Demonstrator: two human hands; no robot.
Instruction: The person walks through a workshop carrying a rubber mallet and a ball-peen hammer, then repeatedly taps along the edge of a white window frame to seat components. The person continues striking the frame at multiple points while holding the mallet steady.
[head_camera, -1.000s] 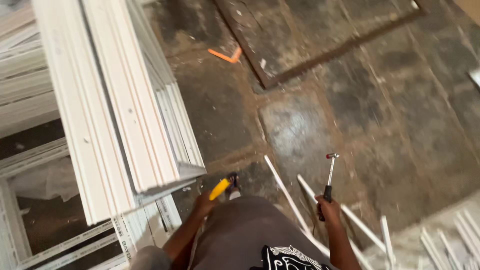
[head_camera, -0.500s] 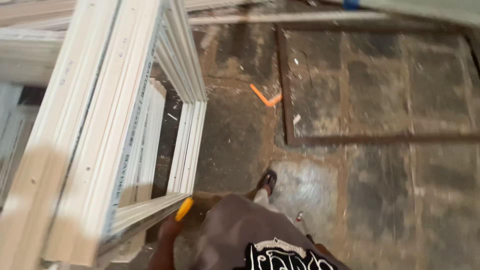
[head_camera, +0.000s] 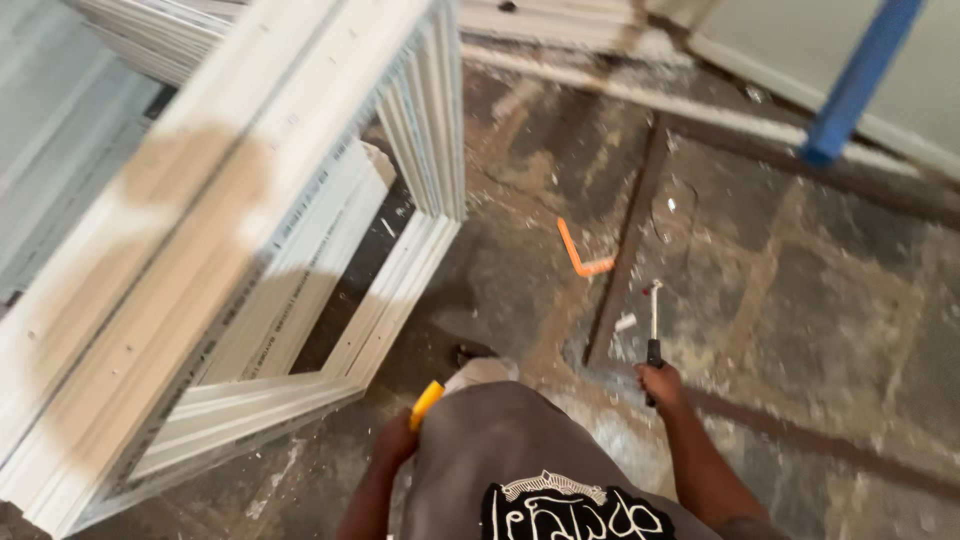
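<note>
Low beside the person's knee, the right hand (head_camera: 662, 383) is closed around a slim black-handled metal hammer (head_camera: 654, 330), head forward over the stained stone floor (head_camera: 800, 300). Likewise carried clear, a yellow-handled tool (head_camera: 427, 404) sits gripped in the left hand (head_camera: 395, 442) near stacked white window frames (head_camera: 250, 250).

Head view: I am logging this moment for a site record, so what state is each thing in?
Left hand: closed around a yellow-handled tool.
Right hand: gripping a hammer, head pointing away, off the floor or not unclear.
White window frames: stacked, leaning upright.
Orange bent piece: lying flat on the floor.
Blue post: standing, slanted in view.
</note>
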